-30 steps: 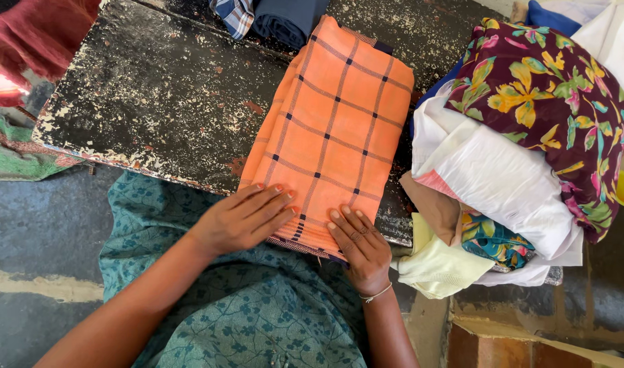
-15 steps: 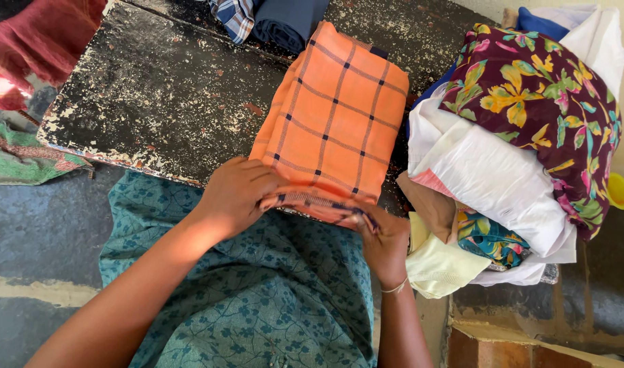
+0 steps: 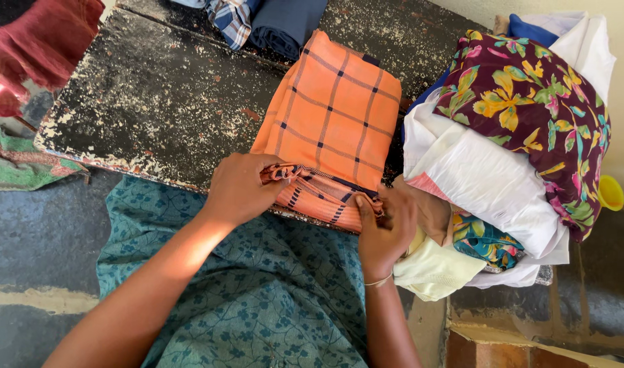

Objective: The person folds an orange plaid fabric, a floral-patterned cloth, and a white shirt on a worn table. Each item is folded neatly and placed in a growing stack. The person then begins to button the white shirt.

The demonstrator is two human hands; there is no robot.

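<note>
The left hand [image 3: 240, 187] is closed over the near left corner of the orange checked cloth [image 3: 332, 123], fingers curled around the bunched edge. The right hand [image 3: 383, 228] pinches the near right corner of the same cloth, thumb and fingers pressed together on the fabric. Between the two hands the near edge is lifted and rolled up off the dark worn table [image 3: 155, 95], showing the striped border on its underside.

The cloth is already a narrow, tidy rectangle lying flat on the table, so the lengthwise folds look done. What appears left is bringing this raised near edge over the far part of the cloth and flattening it.

Beyond the cloth, at the table's far edge, lie folded dark blue and checked pieces [image 3: 264, 20]. To the right of the cloth sits a loose heap [image 3: 503, 170] of white, flowered and pale yellow clothes, seemingly unfolded. A red cloth [image 3: 39, 48] hangs off the table's left end.
</note>
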